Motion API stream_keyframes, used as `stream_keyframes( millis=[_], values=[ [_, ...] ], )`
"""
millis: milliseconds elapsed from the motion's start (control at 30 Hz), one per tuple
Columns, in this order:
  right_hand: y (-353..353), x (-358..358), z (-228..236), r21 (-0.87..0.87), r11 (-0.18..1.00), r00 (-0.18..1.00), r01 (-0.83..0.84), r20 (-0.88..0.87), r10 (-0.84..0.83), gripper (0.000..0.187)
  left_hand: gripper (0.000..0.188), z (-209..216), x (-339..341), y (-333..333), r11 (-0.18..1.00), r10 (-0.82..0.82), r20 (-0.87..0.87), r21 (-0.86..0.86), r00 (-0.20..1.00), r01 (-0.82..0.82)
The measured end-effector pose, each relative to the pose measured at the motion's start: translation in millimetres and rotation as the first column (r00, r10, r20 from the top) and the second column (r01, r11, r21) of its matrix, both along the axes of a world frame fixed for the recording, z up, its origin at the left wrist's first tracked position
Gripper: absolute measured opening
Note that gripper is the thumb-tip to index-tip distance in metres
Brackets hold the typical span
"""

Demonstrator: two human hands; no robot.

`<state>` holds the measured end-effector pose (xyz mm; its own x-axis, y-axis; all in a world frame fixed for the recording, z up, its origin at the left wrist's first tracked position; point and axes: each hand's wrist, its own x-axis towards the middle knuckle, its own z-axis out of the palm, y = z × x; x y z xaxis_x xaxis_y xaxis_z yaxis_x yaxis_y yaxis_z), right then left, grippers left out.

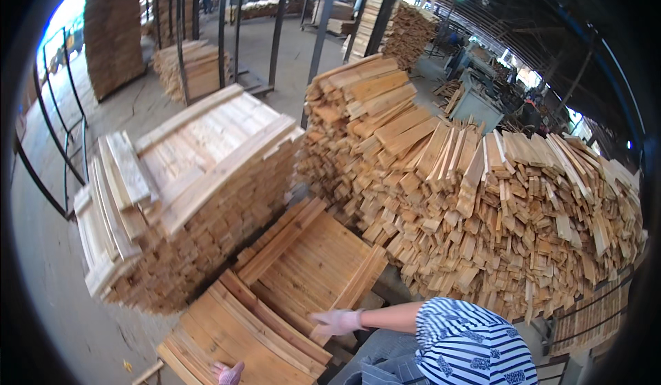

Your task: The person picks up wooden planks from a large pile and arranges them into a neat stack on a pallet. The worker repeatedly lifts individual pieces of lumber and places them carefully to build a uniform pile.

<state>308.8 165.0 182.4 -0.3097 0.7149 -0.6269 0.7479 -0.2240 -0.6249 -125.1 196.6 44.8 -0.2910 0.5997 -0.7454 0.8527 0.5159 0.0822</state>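
Note:
My right hand (339,321), in a pale pinkish glove, reaches in from the right. Its fingers are stretched out over the near end of a wooden strip (359,275); whether they touch it I cannot tell. This strip edges a stack of reddish-brown boards (310,264). At the lower edge shows part of my left hand (228,372), gloved too, its fingers apart over a nearer stack of boards (241,330). Long narrow strips (265,316) lie along the seam between both stacks. Most of the left hand is cut off by the picture's edge.
A block of stacked boards (206,247) topped with pale loose planks (124,168) stands to the left. A large heap of wooden slats (441,199) curves from ahead round to the right. Dark metal posts (279,34) rise behind. A bundle of boards (592,316) lies at far right.

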Motion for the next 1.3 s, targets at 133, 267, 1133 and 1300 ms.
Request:
stream_keyframes(
  millis=[133, 267, 1133, 1300],
  values=[
    [-28, 108, 30, 0.017, 0.995, 0.981, 0.100, 0.167, -0.102, 0.063, 0.076, -61, -55, 18, 0.947, -0.257, 0.080, 0.220, 0.963, 0.235],
    [61, 214, 58, 0.457, 0.793, 0.871, 0.403, 0.074, -0.485, 0.057, 0.054, -19, 67, 49, 0.869, 0.114, 0.655, 0.298, 0.747, -0.395],
    [380, 554, 101, 0.947, 0.315, 0.575, 0.060, 0.225, -0.786, 0.086, 0.097, 281, 814, 605, 0.657, 0.319, 0.920, -0.386, -0.226, -0.648],
    [380, 549, 109, 0.950, 0.301, 0.598, 0.079, 0.196, -0.777, 0.088, 0.062, 279, 817, 609, 0.678, 0.257, 0.930, -0.367, -0.263, -0.636]
  ],
)
